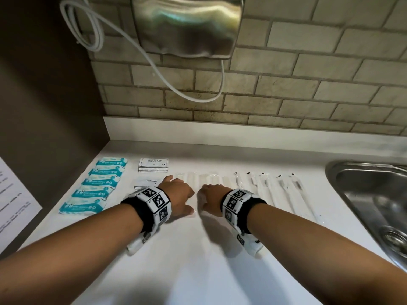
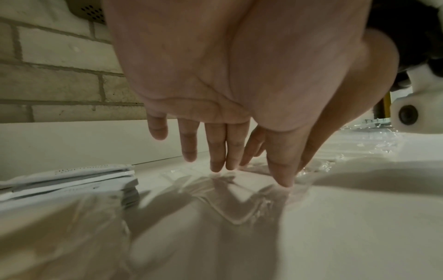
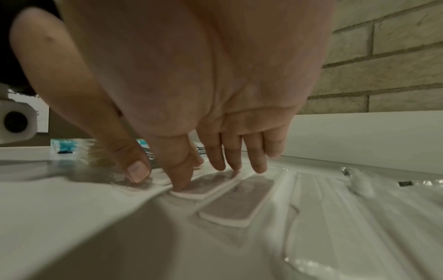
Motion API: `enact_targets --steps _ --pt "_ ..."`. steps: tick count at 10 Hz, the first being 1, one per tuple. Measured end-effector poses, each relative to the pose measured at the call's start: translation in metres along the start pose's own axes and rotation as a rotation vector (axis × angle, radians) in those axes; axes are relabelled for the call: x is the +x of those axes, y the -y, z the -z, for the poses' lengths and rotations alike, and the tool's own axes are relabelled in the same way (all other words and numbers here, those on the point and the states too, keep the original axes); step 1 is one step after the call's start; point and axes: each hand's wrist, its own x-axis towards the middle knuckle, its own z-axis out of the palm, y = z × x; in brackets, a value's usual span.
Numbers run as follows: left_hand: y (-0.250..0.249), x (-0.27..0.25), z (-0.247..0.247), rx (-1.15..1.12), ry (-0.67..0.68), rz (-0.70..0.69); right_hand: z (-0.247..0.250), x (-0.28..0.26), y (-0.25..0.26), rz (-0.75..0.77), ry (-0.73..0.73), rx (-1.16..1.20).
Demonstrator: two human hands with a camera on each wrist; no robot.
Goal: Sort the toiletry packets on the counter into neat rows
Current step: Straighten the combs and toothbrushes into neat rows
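I have both forearms stretched forward over the white surface (image 1: 198,271), palms down, wrists side by side. My left hand (image 1: 178,195) is flat with straight fingers (image 2: 217,151) lightly spread; the fingertips and thumb press on a clear plastic packet (image 2: 230,204). My right hand (image 1: 211,198) is also extended, fingers (image 3: 257,157) straight and angled down, thumb and fingertips touching the clear-wrapped white strips (image 3: 236,200) beneath it. Neither hand curls round anything.

The packets lie in rows on the surface: five teal packets (image 1: 97,186) at far left, then a shampoo sachet stack (image 1: 153,165) above a toothpaste sachet stack (image 1: 148,181), the clear packets under my hands, and wrapped toothbrushes (image 1: 284,192) to the right, near the steel sink (image 1: 374,199).
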Motion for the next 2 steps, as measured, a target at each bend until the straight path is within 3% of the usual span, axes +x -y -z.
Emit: enact_targets --steps 2 --pt "-0.008 -0.016 0.033 -0.169 -0.166 0.043 0.021 -0.002 0.006 0.004 -0.065 -0.023"
